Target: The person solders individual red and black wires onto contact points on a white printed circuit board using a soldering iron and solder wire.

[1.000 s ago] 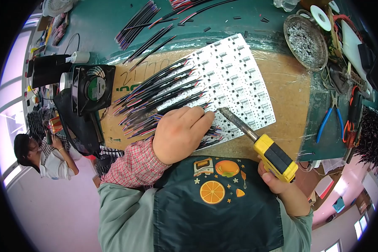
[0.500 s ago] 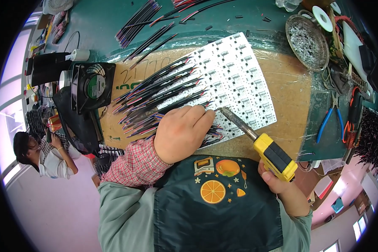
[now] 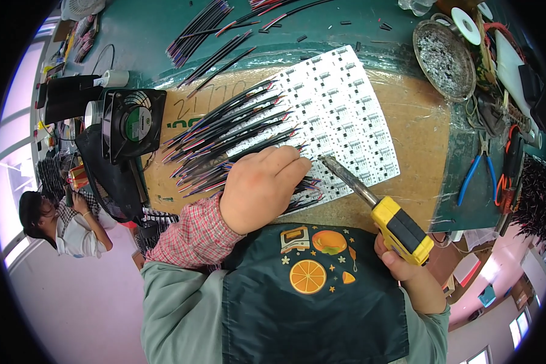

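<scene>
My right hand [image 3: 398,262] grips a yellow and black soldering gun [image 3: 400,230]. Its metal barrel points up and left, and the tip rests at or just above a white circuit board panel [image 3: 346,109] dotted with small dark parts. My left hand [image 3: 264,189] is closed in a pinch over the panel, close to the soldering tip. Its fingertips are turned away from view, so what they hold is hidden. Black-sleeved wires [image 3: 218,133] with coloured ends lie in slanting rows across the panel's left part; some pass beneath my left hand.
Cardboard [image 3: 415,151] lies under the panel on a green table. At left stands a black fan [image 3: 133,124]. To the right are a round metal dish [image 3: 446,64] with grey bits and blue-handled pliers [image 3: 476,170]. Loose wires [image 3: 200,30] lie beyond; another person [image 3: 73,221] sits at left.
The soldering gun has shifted slightly right and down, its tip a little farther from my left fingers. My left hand has moved very slightly and stays pinched.
</scene>
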`<state>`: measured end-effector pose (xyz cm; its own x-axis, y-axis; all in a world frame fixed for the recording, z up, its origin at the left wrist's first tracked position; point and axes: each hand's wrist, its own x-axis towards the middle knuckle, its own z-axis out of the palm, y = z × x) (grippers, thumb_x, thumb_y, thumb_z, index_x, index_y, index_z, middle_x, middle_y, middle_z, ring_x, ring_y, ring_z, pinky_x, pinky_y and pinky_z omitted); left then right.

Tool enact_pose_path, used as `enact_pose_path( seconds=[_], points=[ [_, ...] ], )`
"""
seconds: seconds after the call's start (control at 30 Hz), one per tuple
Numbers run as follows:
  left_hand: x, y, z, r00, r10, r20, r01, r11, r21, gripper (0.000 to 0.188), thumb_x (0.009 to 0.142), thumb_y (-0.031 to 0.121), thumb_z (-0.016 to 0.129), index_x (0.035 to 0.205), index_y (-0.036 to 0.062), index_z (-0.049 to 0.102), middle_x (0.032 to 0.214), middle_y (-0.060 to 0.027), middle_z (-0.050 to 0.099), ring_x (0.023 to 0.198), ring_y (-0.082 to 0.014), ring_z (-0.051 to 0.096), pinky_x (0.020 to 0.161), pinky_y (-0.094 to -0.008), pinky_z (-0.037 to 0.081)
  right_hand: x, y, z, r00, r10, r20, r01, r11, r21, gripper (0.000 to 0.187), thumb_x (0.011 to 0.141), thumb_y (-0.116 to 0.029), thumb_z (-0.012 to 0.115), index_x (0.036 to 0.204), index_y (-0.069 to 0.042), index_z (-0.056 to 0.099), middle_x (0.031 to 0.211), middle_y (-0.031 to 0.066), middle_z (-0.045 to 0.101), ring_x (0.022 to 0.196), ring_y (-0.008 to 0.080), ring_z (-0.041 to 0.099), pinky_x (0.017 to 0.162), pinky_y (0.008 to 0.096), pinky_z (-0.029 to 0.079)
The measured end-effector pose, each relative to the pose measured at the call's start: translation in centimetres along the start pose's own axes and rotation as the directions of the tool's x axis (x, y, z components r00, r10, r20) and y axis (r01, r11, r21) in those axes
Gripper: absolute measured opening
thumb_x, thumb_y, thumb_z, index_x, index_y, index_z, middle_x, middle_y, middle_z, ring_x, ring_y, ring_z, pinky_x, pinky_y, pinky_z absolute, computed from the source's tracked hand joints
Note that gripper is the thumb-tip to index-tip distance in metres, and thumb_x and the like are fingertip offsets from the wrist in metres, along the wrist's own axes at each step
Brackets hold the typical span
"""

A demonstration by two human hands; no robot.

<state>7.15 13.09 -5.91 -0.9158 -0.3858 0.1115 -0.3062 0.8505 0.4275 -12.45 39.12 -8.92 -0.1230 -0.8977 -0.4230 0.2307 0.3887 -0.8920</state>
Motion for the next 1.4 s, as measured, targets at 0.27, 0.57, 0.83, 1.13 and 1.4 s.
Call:
enact_pose_path(
  seconds=[0.27, 0.57, 0.83, 1.13, 1.4],
  points=[
    [0.1, 0.1, -0.3, 0.999, 0.005, 0.037, -0.004, 1.0, -0.021, 0.037, 0.066, -0.003, 0.062, 0.101, 0.0076, 0.066, 0.096, -0.0074, 0.063, 0.08, -0.0263, 0.064, 0.067, -0.036, 0.053, -0.1, 0.3, 0.2, 0.999, -0.008, -0.036, 0.01, 0.999, 0.034, 0.024, 0.08, -0.021, 0.073, 0.088, -0.004, 0.058, 0.078, 0.0069, 0.059, 0.065, 0.0207, 0.059, 0.061, 0.0308, 0.047],
    [0.2, 0.3, -0.4, 0.998, 0.02, 0.061, -0.022, 0.999, 0.026, 0.035, 0.067, -0.001, 0.063, 0.101, 0.0072, 0.066, 0.095, -0.0071, 0.062, 0.079, -0.0246, 0.063, 0.066, -0.0344, 0.052, -0.1, 0.0, 0.3, 0.999, -0.005, -0.045, 0.007, 0.999, 0.034, 0.024, 0.079, -0.02, 0.073, 0.09, -0.004, 0.059, 0.078, 0.0065, 0.059, 0.065, 0.0188, 0.058, 0.061, 0.03, 0.047],
    [0.5, 0.9, -1.2, 0.992, -0.02, 0.125, 0.025, 0.999, -0.037, 0.036, 0.067, 0.001, 0.067, 0.102, 0.0064, 0.065, 0.098, -0.0087, 0.062, 0.083, -0.026, 0.064, 0.07, -0.0358, 0.053, -0.5, 0.4, 0.1, 0.997, -0.045, -0.061, 0.051, 0.993, 0.105, 0.026, 0.079, -0.023, 0.073, 0.089, -0.003, 0.059, 0.076, 0.0063, 0.057, 0.063, 0.0185, 0.057, 0.058, 0.0299, 0.046],
    [0.0, 1.3, -3.8, 0.989, 0.127, -0.081, -0.131, 0.99, -0.047, 0.052, 0.064, -0.008, 0.069, 0.114, 0.0032, 0.065, 0.091, -0.0086, 0.065, 0.074, -0.0219, 0.065, 0.062, -0.0306, 0.053, -1.0, 0.7, -0.2, 0.996, -0.063, -0.065, 0.07, 0.992, 0.102, 0.028, 0.08, -0.022, 0.073, 0.092, -0.002, 0.059, 0.076, 0.006, 0.057, 0.062, 0.018, 0.057, 0.057, 0.0299, 0.046],
    [-0.8, 1.7, -1.6, 0.999, 0.052, 0.014, -0.052, 0.997, -0.053, 0.046, 0.064, -0.006, 0.066, 0.108, 0.006, 0.067, 0.08, -0.0036, 0.065, 0.064, -0.0224, 0.064, 0.055, -0.0315, 0.051, -1.4, 0.8, -0.1, 0.996, -0.055, -0.077, 0.063, 0.992, 0.113, 0.028, 0.08, -0.023, 0.073, 0.093, -0.003, 0.059, 0.076, 0.0058, 0.057, 0.062, 0.0178, 0.057, 0.058, 0.0302, 0.046]
  ],
)
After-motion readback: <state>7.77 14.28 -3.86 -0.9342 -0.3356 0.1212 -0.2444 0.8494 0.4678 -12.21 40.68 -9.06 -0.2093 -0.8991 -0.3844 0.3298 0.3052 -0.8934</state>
